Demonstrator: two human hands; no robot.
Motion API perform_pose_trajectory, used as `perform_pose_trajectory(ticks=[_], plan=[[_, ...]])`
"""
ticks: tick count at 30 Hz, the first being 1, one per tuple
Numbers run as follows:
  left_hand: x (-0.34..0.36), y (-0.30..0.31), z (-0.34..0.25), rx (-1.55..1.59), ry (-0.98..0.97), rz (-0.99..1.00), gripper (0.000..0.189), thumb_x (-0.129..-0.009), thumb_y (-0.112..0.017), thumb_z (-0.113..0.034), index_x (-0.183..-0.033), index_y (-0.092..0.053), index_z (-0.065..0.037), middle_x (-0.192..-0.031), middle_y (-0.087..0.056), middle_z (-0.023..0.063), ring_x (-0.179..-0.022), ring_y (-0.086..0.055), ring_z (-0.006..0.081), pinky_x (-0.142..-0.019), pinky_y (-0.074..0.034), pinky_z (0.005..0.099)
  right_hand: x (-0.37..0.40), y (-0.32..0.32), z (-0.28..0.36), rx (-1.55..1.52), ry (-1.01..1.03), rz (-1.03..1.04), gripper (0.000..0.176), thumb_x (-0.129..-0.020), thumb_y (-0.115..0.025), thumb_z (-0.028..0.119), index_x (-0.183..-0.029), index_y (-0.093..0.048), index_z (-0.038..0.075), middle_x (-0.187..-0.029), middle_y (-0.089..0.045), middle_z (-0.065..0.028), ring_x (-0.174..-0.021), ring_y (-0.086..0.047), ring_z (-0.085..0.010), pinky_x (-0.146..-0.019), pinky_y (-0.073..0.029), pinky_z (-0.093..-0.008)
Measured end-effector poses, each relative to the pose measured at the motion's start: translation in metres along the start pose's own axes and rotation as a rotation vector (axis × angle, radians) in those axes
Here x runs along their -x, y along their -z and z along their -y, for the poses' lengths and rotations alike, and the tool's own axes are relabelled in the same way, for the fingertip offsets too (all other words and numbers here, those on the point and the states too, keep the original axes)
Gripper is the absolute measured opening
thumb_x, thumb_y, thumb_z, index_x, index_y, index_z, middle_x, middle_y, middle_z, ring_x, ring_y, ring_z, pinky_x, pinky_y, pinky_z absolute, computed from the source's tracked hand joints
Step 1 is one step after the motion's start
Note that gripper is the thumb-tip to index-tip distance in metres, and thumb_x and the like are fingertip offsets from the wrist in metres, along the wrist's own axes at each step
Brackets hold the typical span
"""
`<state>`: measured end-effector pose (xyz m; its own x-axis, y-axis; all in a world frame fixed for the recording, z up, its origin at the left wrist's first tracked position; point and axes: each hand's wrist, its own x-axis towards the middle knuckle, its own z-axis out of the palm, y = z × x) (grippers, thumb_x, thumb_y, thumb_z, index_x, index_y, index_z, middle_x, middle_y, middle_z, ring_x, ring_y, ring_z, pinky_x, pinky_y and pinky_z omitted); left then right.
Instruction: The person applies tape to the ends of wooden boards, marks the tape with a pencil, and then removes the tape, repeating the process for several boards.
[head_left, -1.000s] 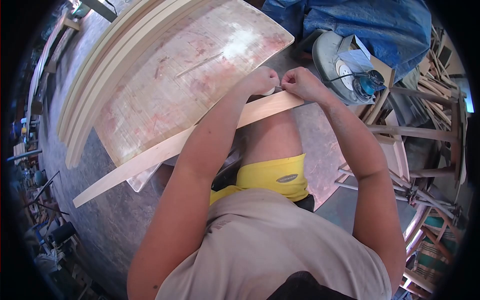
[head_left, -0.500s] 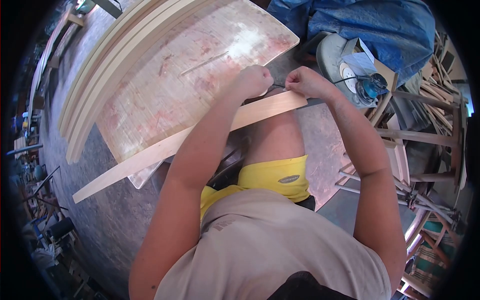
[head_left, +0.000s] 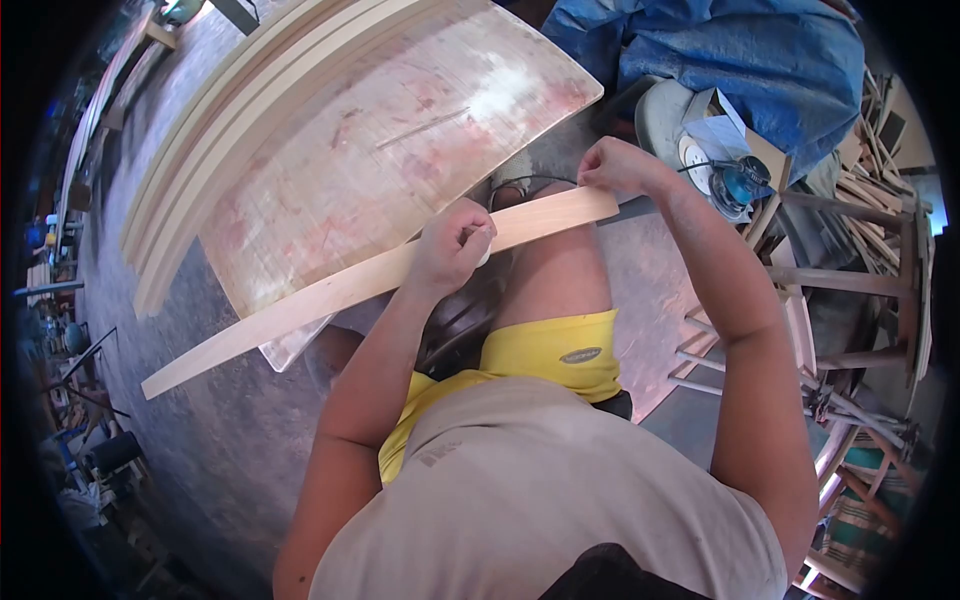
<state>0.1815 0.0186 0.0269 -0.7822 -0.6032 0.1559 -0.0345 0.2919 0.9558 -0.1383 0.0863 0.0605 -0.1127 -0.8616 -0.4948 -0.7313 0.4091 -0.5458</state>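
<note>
In the head view, the wooden strip (head_left: 360,280) runs lengthwise from lower left to upper right, past the bench's (head_left: 340,180) near edge and over the thigh (head_left: 560,275). The left hand (head_left: 455,248), curled closed around something pale, covers it right of middle; the right hand (head_left: 615,166), fingers drawn together, meets its right end, grip unclear. The strip looks pale, bare, gently curved.

Left hand (head_left: 457,245) covers mid-stretch of wooden strip (head_left: 325,286); pale item (head_left: 487,256) in its curl mostly hidden, can't identify. Right hand (head_left: 615,167): exact grip at strip's right end unclear. Curved boards (head_left: 262,108) and blue tarp (head_left: 740,85) cut off at far edge. Logo (head_left: 580,356) on yellow shorts (head_left: 535,348) too small to read. Left-side clutter (head_left: 100,470) dark, blurry, pieces not separable.
</note>
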Motion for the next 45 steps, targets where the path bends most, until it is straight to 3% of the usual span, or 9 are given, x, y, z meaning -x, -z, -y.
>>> perform_pose_trajectory(ticks=[9,12,18,22,25,27,29,35,45], plan=[[0.002,0.004,-0.004,-0.08,-0.069,0.025,0.013,-0.089,-0.059,-0.013,-0.086,-0.061,-0.001,-0.088,-0.061,0.0104,-0.081,-0.059,0.022,-0.075,-0.047,0.0332,0.016,-0.019,0.025,0.115,-0.007,-0.083,0.042,-0.095,-0.064,0.039,-0.098,-0.073,-0.002,-0.086,-0.073,-0.0151,-0.076,-0.068,-0.0199,-0.074,-0.053,-0.0355],[0.003,0.003,-0.003,-0.042,-0.017,0.004,0.015,-0.09,-0.06,-0.015,-0.086,-0.061,-0.001,-0.087,-0.061,0.0107,-0.08,-0.06,0.023,-0.073,-0.048,0.0335,0.022,-0.021,0.01,-0.63,0.117,-0.143,0.052,-0.097,-0.059,0.046,-0.119,-0.067,0.0,-0.108,-0.071,-0.0209,-0.089,-0.07,-0.0286,-0.083,-0.054,-0.0375],[0.003,0.005,-0.003,-0.059,-0.05,0.009,0.016,-0.091,-0.06,-0.017,-0.088,-0.062,-0.001,-0.088,-0.061,0.0105,-0.08,-0.06,0.0219,-0.072,-0.048,0.0321,0.035,-0.021,0.023,0.267,0.068,-0.168,0.065,-0.099,-0.045,0.058,-0.131,-0.06,0.002,-0.122,-0.065,-0.0248,-0.113,-0.062,-0.0408,-0.098,-0.047,-0.0447],[0.002,0.002,0.005,-0.057,-0.096,-0.018,0.014,-0.091,-0.061,-0.016,-0.091,-0.063,-0.001,-0.088,-0.061,0.0103,-0.071,-0.06,0.021,-0.064,-0.049,0.032,0.035,-0.031,0.04,0.245,0.148,-0.205,0.055,-0.101,-0.05,0.047,-0.13,-0.06,0.001,-0.119,-0.068,-0.021,-0.109,-0.065,-0.0369,-0.096,-0.049,-0.041],[0.002,0.0,0.007,-0.019,-0.047,-0.018,0.015,-0.091,-0.06,-0.016,-0.091,-0.063,-0.001,-0.087,-0.062,0.0108,-0.073,-0.061,0.0216,-0.066,-0.049,0.0323,0.026,-0.04,0.036,0.111,0.216,-0.242,0.053,-0.101,-0.053,0.043,-0.134,-0.056,0.003,-0.115,-0.07,-0.019,-0.106,-0.068,-0.0345,-0.095,-0.05,-0.0406],[0.001,0.0,0.008,-0.043,-0.108,-0.044,0.016,-0.091,-0.058,-0.016,-0.091,-0.063,-0.001,-0.087,-0.063,0.0117,-0.076,-0.063,0.0231,-0.069,-0.05,0.0334,0.022,-0.041,0.03,-0.65,0.218,-0.185,0.05,-0.101,-0.056,0.037,-0.14,-0.052,0.005,-0.111,-0.07,-0.0156,-0.103,-0.069,-0.0307,-0.095,-0.051,-0.0394],[0.001,0.001,0.008,-0.048,-0.123,-0.044,0.017,-0.091,-0.057,-0.016,-0.09,-0.063,-0.001,-0.086,-0.064,0.0122,-0.077,-0.063,0.0239,-0.071,-0.05,0.0338,0.034,-0.03,0.017,-0.686,0.248,-0.208,0.054,-0.098,-0.063,0.029,-0.144,-0.047,0.007,-0.117,-0.067,-0.0144,-0.112,-0.064,-0.0268,-0.099,-0.049,-0.0379],[0.001,0.001,0.012,-0.049,-0.133,-0.039,0.017,-0.091,-0.055,-0.014,-0.088,-0.063,0.001,-0.084,-0.063,0.0129,-0.078,-0.063,0.0248,-0.074,-0.049,0.034,0.07,-0.023,-0.031,0.308,0.418,-0.238,0.083,-0.068,-0.084,0.022,-0.141,-0.05,0.003,-0.14,-0.055,-0.0188,-0.136,-0.047,-0.0314,-0.116,-0.034,-0.0394],[0.0,0.0,0.009,-0.008,-0.103,-0.063,0.018,-0.094,-0.052,-0.013,-0.085,-0.062,0.0,-0.082,-0.062,0.0078,-0.077,-0.059,0.0167,-0.074,-0.046,0.0294,0.045,-0.048,0.031,0.523,0.281,-0.112,0.056,-0.065,-0.08,0.02,-0.117,-0.065,0.004,-0.119,-0.063,-0.0146,-0.116,-0.057,-0.0342,-0.101,-0.043,-0.0427]])
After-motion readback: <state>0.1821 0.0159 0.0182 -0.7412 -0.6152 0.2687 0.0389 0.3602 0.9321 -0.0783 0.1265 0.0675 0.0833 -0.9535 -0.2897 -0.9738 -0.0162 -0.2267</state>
